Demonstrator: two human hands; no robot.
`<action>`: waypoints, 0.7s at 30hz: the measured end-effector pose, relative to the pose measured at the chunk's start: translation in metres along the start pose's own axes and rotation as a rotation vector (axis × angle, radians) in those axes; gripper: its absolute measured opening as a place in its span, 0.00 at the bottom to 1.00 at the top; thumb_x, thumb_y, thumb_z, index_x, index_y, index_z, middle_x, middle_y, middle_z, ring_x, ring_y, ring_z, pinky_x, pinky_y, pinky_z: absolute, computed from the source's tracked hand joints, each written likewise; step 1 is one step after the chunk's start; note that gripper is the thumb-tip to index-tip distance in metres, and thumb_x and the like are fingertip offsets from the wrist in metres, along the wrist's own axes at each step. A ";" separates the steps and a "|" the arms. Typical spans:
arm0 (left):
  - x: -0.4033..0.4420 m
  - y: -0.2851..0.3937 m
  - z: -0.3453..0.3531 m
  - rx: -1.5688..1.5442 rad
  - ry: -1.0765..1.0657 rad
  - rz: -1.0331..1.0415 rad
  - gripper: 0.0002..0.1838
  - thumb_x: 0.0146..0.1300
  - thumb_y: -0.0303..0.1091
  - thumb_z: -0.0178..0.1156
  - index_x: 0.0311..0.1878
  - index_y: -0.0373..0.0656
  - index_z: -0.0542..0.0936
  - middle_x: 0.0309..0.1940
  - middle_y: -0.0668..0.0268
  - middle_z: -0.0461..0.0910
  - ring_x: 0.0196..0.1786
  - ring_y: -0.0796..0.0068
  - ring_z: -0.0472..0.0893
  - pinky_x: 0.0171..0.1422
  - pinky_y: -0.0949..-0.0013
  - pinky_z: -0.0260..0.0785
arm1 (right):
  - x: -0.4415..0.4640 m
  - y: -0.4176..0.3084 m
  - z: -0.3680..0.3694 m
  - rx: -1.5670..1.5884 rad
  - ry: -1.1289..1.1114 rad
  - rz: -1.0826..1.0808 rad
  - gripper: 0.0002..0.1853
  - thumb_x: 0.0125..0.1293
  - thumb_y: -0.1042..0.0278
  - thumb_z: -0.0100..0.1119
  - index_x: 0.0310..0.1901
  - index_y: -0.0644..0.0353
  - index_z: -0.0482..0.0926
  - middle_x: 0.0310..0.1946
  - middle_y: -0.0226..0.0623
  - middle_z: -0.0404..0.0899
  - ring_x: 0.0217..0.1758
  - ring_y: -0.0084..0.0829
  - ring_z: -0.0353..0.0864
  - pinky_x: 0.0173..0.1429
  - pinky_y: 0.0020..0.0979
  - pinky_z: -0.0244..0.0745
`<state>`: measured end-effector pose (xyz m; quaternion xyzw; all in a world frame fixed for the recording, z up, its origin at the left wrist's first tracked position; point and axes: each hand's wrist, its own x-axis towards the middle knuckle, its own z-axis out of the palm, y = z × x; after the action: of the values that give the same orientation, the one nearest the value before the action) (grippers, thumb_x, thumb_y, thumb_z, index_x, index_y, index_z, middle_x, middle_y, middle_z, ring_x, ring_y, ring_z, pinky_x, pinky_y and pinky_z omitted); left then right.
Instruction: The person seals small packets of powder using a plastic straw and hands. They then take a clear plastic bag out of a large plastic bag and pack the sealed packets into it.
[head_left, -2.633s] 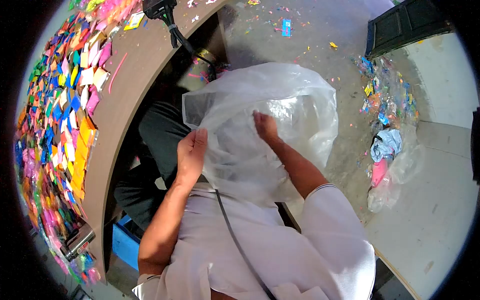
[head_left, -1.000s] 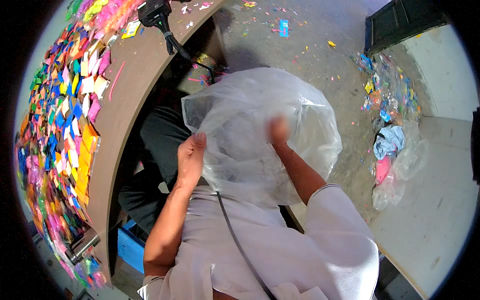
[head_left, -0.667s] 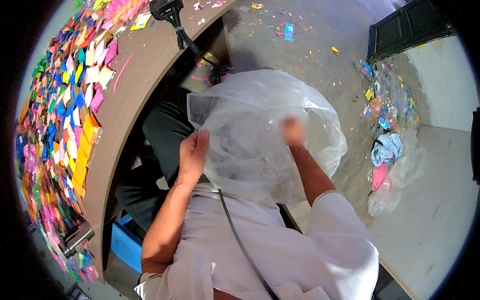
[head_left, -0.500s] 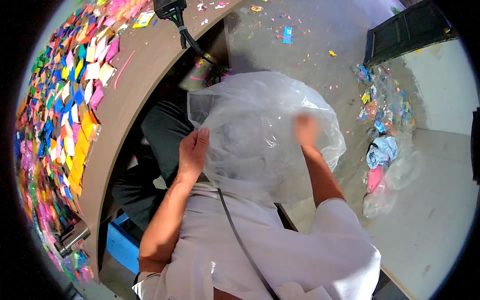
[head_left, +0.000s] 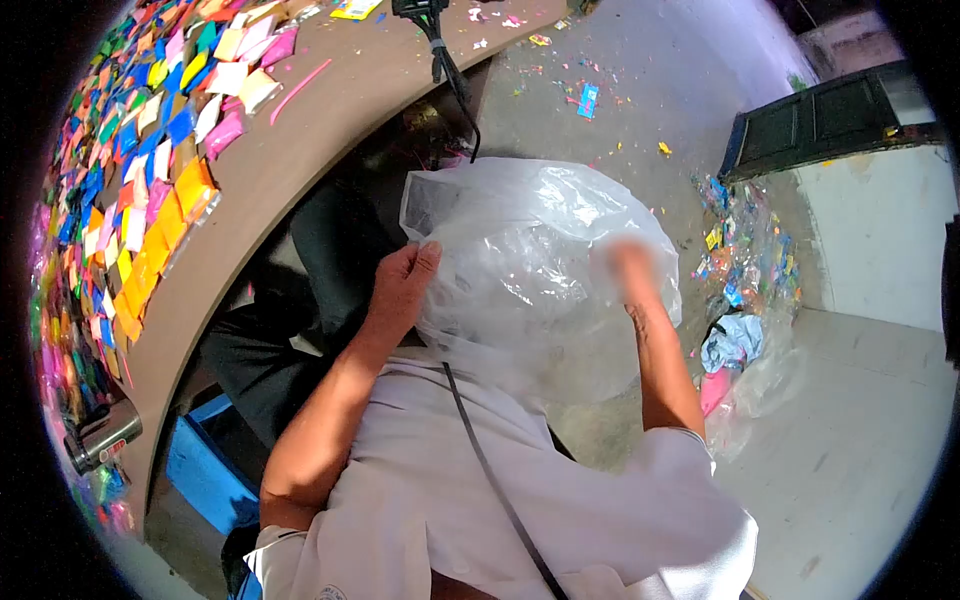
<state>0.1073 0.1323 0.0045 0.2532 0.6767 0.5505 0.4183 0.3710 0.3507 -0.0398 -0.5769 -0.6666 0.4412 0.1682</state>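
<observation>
A large, clear plastic bag [head_left: 530, 270] is spread over my lap, puffed out and wrinkled, with bright glints on its film. My left hand [head_left: 405, 285] pinches the bag's edge on its left side, fingers closed. On the right side of the bag, my right hand [head_left: 632, 272] is at the film, but its fingers are smeared, so their grip does not show. Whether anything lies inside the bag cannot be made out.
To the left, a curved brown table [head_left: 270, 150] carries many colourful small packets [head_left: 165, 230] and a metal cylinder [head_left: 105, 440]. A blue crate [head_left: 210, 470] stands below. Plastic scraps [head_left: 745, 260] and a crumpled light-blue bag [head_left: 732, 342] lie on the floor at right. A cable [head_left: 455, 75] hangs from the table.
The view has shifted, so the table sits differently in the frame. My left hand still pinches the bag's edge; the bag looks somewhat flatter at its top. My right hand stays at the right side.
</observation>
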 end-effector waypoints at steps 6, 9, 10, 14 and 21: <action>0.000 -0.004 -0.014 0.148 -0.002 0.009 0.21 0.68 0.47 0.52 0.32 0.36 0.76 0.23 0.74 0.71 0.29 0.84 0.66 0.34 0.73 0.61 | -0.032 -0.103 -0.035 0.206 -0.369 -0.178 0.13 0.60 0.58 0.52 0.30 0.61 0.74 0.29 0.40 0.76 0.34 0.35 0.76 0.38 0.36 0.70; -0.003 -0.007 -0.020 0.169 0.051 0.047 0.22 0.68 0.48 0.52 0.28 0.36 0.74 0.20 0.74 0.68 0.27 0.84 0.64 0.31 0.73 0.60 | -0.023 -0.117 -0.052 0.550 -0.527 -0.291 0.17 0.59 0.56 0.52 0.31 0.66 0.76 0.33 0.48 0.78 0.35 0.38 0.77 0.39 0.36 0.71; -0.004 -0.009 -0.023 0.175 0.078 0.073 0.23 0.68 0.48 0.52 0.24 0.37 0.72 0.18 0.74 0.66 0.25 0.84 0.63 0.29 0.73 0.59 | -0.022 -0.120 -0.055 0.723 -0.603 -0.260 0.19 0.59 0.56 0.52 0.32 0.69 0.76 0.34 0.50 0.78 0.36 0.39 0.78 0.40 0.35 0.71; -0.014 -0.007 -0.042 0.038 0.114 0.039 0.24 0.68 0.50 0.52 0.24 0.39 0.73 0.19 0.71 0.70 0.25 0.81 0.68 0.30 0.74 0.62 | -0.036 -0.161 -0.039 1.133 -0.711 -0.194 0.27 0.58 0.50 0.48 0.36 0.75 0.76 0.38 0.64 0.77 0.35 0.52 0.78 0.41 0.40 0.71; -0.047 -0.001 -0.071 -0.297 0.057 0.000 0.26 0.70 0.55 0.44 0.26 0.42 0.72 0.34 0.60 0.78 0.34 0.72 0.77 0.43 0.70 0.68 | -0.039 -0.203 0.029 1.079 -0.973 -0.386 0.22 0.59 0.54 0.55 0.30 0.72 0.76 0.41 0.68 0.75 0.42 0.55 0.80 0.39 0.37 0.77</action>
<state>0.0719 0.0566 0.0203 0.1729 0.5995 0.6515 0.4315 0.2342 0.3147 0.1138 -0.0270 -0.4460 0.8746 0.1883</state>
